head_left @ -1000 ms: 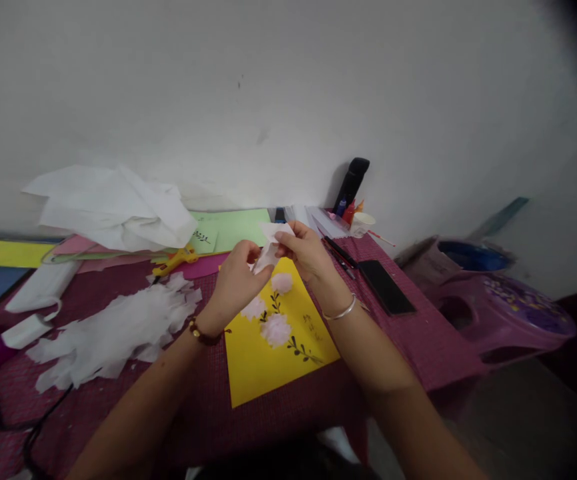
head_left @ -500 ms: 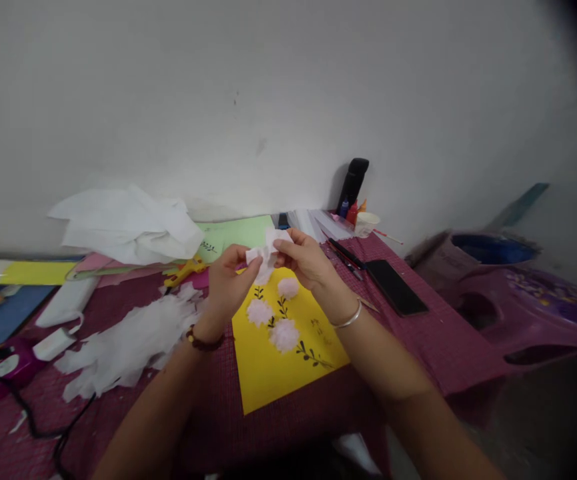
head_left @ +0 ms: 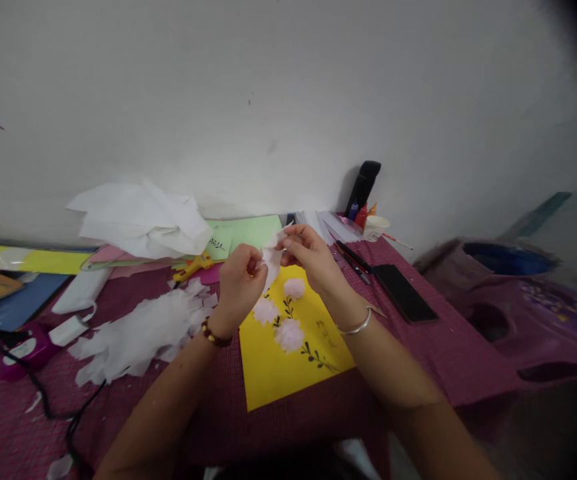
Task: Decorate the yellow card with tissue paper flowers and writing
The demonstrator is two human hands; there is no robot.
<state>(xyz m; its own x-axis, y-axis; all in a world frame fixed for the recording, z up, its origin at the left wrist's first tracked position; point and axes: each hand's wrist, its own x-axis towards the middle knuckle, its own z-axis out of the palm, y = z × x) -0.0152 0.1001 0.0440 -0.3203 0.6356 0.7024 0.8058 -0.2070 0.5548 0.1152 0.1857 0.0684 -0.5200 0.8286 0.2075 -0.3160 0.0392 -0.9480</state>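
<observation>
Between my hands is a thin white piece of tissue paper (head_left: 271, 259), held up over the top edge of a yellow sheet (head_left: 268, 380). My left hand (head_left: 241, 280) is closed, pinching the paper's left side with thumb and fingers. My right hand (head_left: 311, 257) pinches its upper right part. On the yellow sheet below are several fluffy pale pink paper flowers (head_left: 289, 335) and dark painted leaf sprigs (head_left: 313, 357). Left of my left wrist lies a loose heap of torn white tissue paper (head_left: 143, 333). The sheet's top edge is partly hidden by my hands.
A yellow glue gun (head_left: 193, 268) lies beyond the heap. Crumpled white paper (head_left: 143, 220) rests against the wall. At right are a black phone (head_left: 405, 293), pens (head_left: 353, 257), paint bottles (head_left: 361, 216) and a white cup (head_left: 375, 228). A purple plug adapter (head_left: 25, 353) with a black cord lies left.
My left fingers have curled in tighter and turned on the tissue paper, which looks more bunched. Both hands still hold it. The whole view has shifted slightly.
</observation>
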